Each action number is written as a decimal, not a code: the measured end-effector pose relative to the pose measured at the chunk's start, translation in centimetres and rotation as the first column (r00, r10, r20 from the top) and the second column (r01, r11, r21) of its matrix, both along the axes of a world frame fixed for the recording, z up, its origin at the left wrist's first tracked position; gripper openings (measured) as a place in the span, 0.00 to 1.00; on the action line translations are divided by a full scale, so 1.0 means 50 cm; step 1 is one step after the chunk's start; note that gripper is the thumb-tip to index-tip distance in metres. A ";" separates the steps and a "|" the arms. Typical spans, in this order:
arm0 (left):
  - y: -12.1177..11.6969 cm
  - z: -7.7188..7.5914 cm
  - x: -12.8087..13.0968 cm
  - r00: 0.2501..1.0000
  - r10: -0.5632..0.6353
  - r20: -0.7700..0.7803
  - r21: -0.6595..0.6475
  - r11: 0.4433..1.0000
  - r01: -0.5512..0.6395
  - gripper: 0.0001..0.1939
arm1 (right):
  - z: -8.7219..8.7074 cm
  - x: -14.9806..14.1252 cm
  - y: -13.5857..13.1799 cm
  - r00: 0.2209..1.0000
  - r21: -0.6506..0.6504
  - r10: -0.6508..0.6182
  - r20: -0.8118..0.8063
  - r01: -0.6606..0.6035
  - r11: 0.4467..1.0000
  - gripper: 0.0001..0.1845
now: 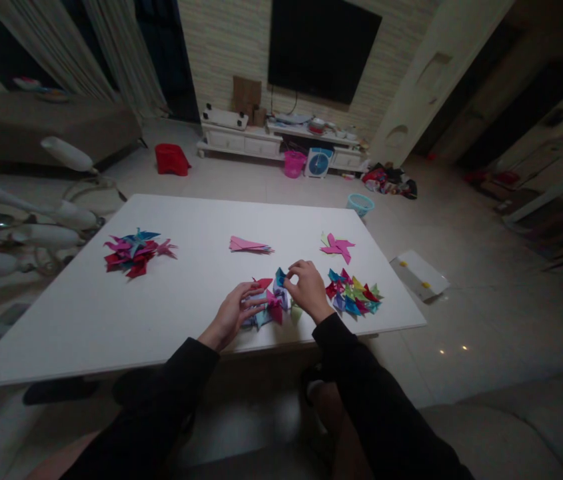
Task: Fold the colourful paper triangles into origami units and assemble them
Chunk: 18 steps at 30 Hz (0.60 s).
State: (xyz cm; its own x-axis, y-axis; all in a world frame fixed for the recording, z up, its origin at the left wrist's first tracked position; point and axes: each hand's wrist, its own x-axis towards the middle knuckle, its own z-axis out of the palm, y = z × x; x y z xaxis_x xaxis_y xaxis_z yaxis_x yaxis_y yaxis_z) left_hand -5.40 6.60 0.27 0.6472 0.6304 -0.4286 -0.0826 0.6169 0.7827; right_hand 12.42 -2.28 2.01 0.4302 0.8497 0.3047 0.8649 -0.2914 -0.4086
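Note:
My right hand [307,288] pinches a blue folded-paper piece [280,277] between thumb and fingertips, just above the near side of the white table. Beside it, my left hand [234,312] has its fingers stretched out over a loose heap of origami pieces in several colours. A magenta origami piece [274,305] shows in that heap between the hands, with a red one [262,283] behind the left fingers. My left palm and fingers partly cover the heap. Close to the right hand lies another pile of small multicoloured origami pieces [356,297].
On the white table [186,227], a pile of pink, red and blue origami [134,252] lies at the left. Pink folded paper strips [250,245] lie mid-table, and a pink pinwheel-like paper shape [337,248] at the far right. A blue basket [360,203] stands beyond the table.

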 end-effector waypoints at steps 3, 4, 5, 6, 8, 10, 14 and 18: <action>-0.001 0.008 0.000 0.999 -0.019 -0.035 0.012 1.000 0.019 0.12 | -0.014 0.103 -0.050 0.981 -0.092 -0.189 0.045 0.192 0.977 0.06; -0.001 0.009 -0.001 0.999 -0.024 -0.039 0.018 1.000 0.024 0.12 | -0.021 0.140 -0.074 0.963 -0.134 -0.261 0.063 0.268 0.954 0.06; 0.000 0.010 -0.001 0.999 -0.027 -0.040 0.024 0.999 0.028 0.13 | -0.028 0.174 -0.102 0.943 -0.181 -0.322 0.081 0.331 0.926 0.06; 0.001 0.011 -0.001 0.999 -0.029 -0.040 0.031 0.999 0.030 0.13 | -0.036 0.206 -0.130 0.922 -0.230 -0.372 0.106 0.386 0.893 0.06; 0.005 0.010 -0.003 0.999 -0.032 -0.041 0.046 0.998 0.034 0.14 | -0.052 0.257 -0.185 0.871 -0.268 -0.471 0.142 0.492 0.829 0.08; 0.008 0.008 -0.005 0.999 -0.034 -0.041 0.058 0.998 0.037 0.15 | -0.065 0.288 -0.225 0.838 -0.284 -0.523 0.155 0.545 0.789 0.09; 0.012 0.003 -0.003 0.998 -0.042 -0.037 0.068 0.997 0.045 0.15 | -0.080 0.305 -0.253 0.801 -0.307 -0.577 0.159 0.596 0.742 0.08; 0.007 0.001 0.003 0.998 -0.039 -0.054 0.073 0.996 0.043 0.14 | -0.079 0.304 -0.251 0.797 -0.305 -0.573 0.191 0.603 0.737 0.08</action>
